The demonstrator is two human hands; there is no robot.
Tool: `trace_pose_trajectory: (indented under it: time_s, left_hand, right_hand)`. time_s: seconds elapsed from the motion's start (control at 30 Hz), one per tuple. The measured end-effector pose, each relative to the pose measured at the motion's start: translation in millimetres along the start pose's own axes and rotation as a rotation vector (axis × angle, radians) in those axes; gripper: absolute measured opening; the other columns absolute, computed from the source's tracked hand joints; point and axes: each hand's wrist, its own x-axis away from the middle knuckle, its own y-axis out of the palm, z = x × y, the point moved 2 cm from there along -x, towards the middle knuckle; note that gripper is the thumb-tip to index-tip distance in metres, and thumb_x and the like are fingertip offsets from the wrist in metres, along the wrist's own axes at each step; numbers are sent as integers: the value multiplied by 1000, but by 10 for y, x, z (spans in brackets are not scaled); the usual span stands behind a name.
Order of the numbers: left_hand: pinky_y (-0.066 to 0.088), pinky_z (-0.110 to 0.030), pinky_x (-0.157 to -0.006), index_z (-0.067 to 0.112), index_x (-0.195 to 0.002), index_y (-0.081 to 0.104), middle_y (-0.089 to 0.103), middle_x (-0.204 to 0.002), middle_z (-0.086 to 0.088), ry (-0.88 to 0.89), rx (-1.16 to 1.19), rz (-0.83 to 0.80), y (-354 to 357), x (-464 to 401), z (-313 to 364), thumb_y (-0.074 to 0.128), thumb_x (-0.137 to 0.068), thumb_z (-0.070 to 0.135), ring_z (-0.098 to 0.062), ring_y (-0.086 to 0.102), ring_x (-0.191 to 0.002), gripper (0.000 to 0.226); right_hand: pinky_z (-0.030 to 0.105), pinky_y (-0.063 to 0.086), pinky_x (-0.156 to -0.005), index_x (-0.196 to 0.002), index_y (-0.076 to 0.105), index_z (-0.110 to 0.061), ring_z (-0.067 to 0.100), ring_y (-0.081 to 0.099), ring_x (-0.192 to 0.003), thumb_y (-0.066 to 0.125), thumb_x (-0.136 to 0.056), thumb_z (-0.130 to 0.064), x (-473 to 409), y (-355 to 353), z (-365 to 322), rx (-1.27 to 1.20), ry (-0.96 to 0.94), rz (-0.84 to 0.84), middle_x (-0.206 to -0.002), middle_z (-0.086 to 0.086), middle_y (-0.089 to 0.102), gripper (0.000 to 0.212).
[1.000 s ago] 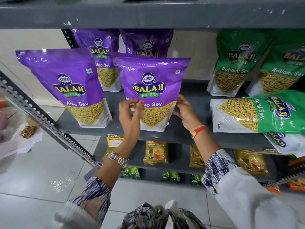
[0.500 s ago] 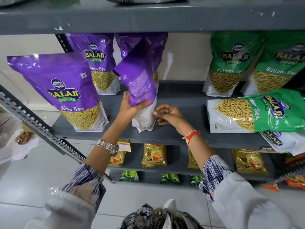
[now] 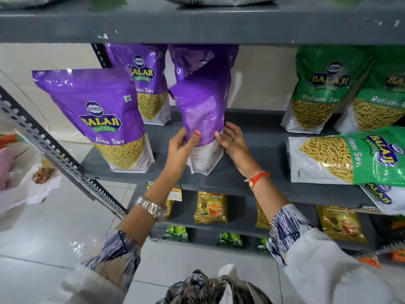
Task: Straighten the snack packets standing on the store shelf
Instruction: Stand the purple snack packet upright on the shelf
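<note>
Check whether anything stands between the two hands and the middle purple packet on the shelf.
Nothing visible does. The left hand grips the purple packet at its left edge, thumb on its face, and the right hand touches its right edge directly.

On the shelf (image 3: 252, 132), the front-left Aloo Sev packet (image 3: 103, 119) stands ahead of the rear Aloo Sev packet (image 3: 146, 84). The centre packet (image 3: 201, 110) stands edge-on between the left hand (image 3: 179, 148) and the right hand (image 3: 232, 141). Two upright Ratlami Sev packets (image 3: 317, 91) stand rear right, and the toppled Ratlami Sev packet (image 3: 346, 159) lies before them. Tea packets (image 3: 210, 207) sit on the lower shelf (image 3: 241, 216).
</note>
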Motion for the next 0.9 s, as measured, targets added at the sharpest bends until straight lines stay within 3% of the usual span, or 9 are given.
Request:
trace_pose_trajectory:
  time_s: [0.13, 0.23, 0.33, 0.43, 0.5, 0.6, 0.67, 0.77, 0.9]
  left_hand:
    - [47, -18, -62, 23, -105, 65, 67, -86, 9, 10, 71, 221, 64, 125, -34, 27, -97, 35, -4, 58, -72, 40]
    - [45, -26, -54, 23, -104, 64, 63, -80, 6, 28, 17, 189, 9, 24, -103, 51, -85, 28, -9, 51, -60, 24]
    - [44, -13, -71, 12, -128, 41, 49, -97, 8, 64, -185, 178, -12, -134, -138, 75, -64, 27, 5, 51, -74, 74]
    - [28, -36, -111, 16, -141, 16, 31, -141, -4, 33, -389, 228, -38, -296, -192, 81, -42, 49, -19, 32, -133, 122]
    - [13, -42, -118, 14, -143, 2, 11, -153, -11, -11, -408, 162, 21, -351, -200, 83, -40, 46, -22, 13, -142, 135]
    - [12, -35, -118, 16, -143, -4, 5, -154, -7, 6, -324, 59, 66, -442, -224, 85, -34, 47, -12, 10, -140, 145]
    - [30, -29, -113, 17, -142, -1, 18, -149, -6, -17, -259, -49, 60, -527, -245, 87, -36, 46, -13, 28, -135, 141]
    - [50, -9, -80, 8, -140, 11, 42, -130, -5, -86, -105, -101, 98, -579, -222, 69, -76, 15, -7, 52, -104, 87]
    - [50, -13, -68, 4, -126, 44, 62, -104, 1, -177, 8, 28, -8, -614, -272, 37, -95, 29, 3, 60, -78, 40]
  right_hand:
    - [11, 49, -75, -102, 53, -27, 18, 59, -104, 70, -81, -22, 149, -83, -14, 122, -92, 222, -112, 2, 58, 28]
    - [27, 50, -87, -92, 63, -22, 13, 62, -93, 66, -82, -22, 428, -216, 36, 35, -68, 202, -94, -1, 66, 10]
    - [18, 50, -87, -100, 63, -24, 2, 63, -99, 65, -78, -25, 678, -154, 133, 28, -90, 64, -104, -5, 67, 23]
    - [24, 50, -95, -118, 56, -16, 8, 59, -115, 76, -72, -23, 708, -45, 205, 117, -128, 56, -123, 5, 63, 51]
    - [32, 48, -101, -122, 52, -15, 16, 56, -121, 78, -70, -25, 676, -84, 196, 163, -150, 128, -128, 8, 60, 58]
    - [29, 50, -97, -120, 54, -14, 18, 59, -117, 72, -78, -20, 624, -144, 161, 183, -159, 160, -126, 9, 62, 45]
    - [19, 51, -88, -114, 57, -11, 16, 62, -109, 65, -85, -16, 625, -152, 126, 190, -179, 208, -119, 9, 65, 31]
    - [15, 51, -80, -96, 59, -12, 12, 63, -94, 58, -89, -12, 593, -195, 100, 206, -207, 359, -104, 13, 66, 7]
    - [48, 53, -93, -87, 56, -28, 27, 64, -102, 55, -91, -19, 514, -232, 104, 189, -172, 383, -102, 12, 66, 10]
